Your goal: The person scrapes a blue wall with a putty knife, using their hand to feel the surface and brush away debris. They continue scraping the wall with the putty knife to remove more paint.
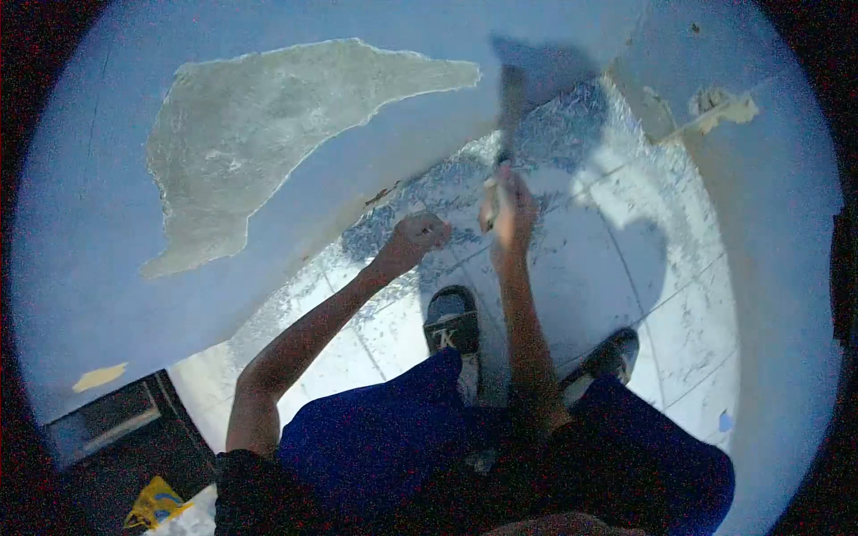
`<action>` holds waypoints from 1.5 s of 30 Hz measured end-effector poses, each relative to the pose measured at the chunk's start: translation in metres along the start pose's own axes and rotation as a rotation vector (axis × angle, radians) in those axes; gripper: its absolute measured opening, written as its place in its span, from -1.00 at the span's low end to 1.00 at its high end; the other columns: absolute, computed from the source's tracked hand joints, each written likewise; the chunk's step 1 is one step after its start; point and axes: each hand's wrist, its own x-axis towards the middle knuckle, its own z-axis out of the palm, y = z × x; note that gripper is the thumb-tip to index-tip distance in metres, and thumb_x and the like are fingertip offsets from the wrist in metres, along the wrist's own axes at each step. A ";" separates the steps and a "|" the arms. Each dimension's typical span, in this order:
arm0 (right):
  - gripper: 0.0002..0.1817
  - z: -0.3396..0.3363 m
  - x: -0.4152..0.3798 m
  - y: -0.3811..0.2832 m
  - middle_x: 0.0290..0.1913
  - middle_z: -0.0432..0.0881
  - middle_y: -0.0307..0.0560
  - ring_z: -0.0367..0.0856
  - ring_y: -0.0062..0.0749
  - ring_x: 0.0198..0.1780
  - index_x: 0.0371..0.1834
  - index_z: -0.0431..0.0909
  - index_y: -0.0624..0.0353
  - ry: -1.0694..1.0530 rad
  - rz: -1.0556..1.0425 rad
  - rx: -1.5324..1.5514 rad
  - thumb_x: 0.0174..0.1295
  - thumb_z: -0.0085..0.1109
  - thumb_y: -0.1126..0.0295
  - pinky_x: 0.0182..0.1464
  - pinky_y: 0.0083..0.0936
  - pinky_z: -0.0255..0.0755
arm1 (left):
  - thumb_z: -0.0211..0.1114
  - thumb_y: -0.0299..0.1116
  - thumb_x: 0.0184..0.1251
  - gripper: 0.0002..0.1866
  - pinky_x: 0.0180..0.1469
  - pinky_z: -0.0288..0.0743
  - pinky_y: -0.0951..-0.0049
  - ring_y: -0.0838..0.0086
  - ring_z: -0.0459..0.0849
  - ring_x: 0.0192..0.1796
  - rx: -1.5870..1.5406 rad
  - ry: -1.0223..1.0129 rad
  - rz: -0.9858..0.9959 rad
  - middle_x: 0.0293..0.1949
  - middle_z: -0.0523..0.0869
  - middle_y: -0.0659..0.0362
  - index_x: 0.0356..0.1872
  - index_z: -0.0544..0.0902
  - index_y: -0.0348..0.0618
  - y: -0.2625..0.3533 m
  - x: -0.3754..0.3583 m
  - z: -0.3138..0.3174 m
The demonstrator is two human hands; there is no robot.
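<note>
My right hand (509, 210) is closed and smeared by motion over the floor near the foot of the wall. From its top juts a narrow dark tool (512, 98), blurred, pointing toward the wall. To its left, my left hand (424, 230) is curled into a loose fist in front of the wall base; whatever its fingers may hold is hidden. Scattered flakes (465, 188) lie on the floor tiles below and around both hands. On the blue wall (295, 223), a large bare grey patch (241, 134) with ragged paint edges spreads up and left of my left hand.
Two feet in dark slippers (451, 323) stand on the white tiles (688, 357). At lower left is a black box-like object (134, 447) with a yellow wrapper (156, 502) by it. Another chipped spot (724, 107) marks the wall at upper right. Shadows fall across the corner.
</note>
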 end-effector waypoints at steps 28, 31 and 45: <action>-0.51 0.099 -0.053 -0.038 -0.71 0.26 -0.28 0.25 -0.53 -0.79 -0.42 0.27 0.06 -0.137 0.331 0.254 0.36 -0.16 -0.16 -0.75 -0.58 0.08 | -0.05 -0.13 0.36 -0.52 -0.12 0.54 0.23 0.21 0.62 -0.05 0.178 0.483 0.359 -0.08 0.59 -0.11 0.12 0.35 -0.33 -0.032 0.006 0.014; -0.49 0.096 -0.021 -0.036 -0.72 0.25 -0.29 0.25 -0.52 -0.80 -0.43 0.28 0.06 -0.071 0.238 0.411 0.33 -0.14 -0.20 -0.76 -0.58 0.07 | -0.08 -0.06 0.37 -0.48 -0.12 0.55 0.25 0.23 0.61 -0.05 0.164 0.443 0.345 -0.07 0.58 -0.09 0.13 0.36 -0.32 -0.027 0.004 0.010; -0.54 0.068 -0.034 -0.026 -0.63 0.46 -0.26 0.37 -0.58 -0.72 -0.34 0.51 0.11 -0.239 0.245 0.341 0.33 -0.05 -0.09 -0.65 -0.61 0.22 | -0.25 0.26 0.39 -0.27 -0.15 0.57 0.35 0.33 0.60 -0.04 -0.278 0.190 0.004 0.00 0.57 -0.01 0.15 0.38 -0.26 0.037 -0.011 -0.023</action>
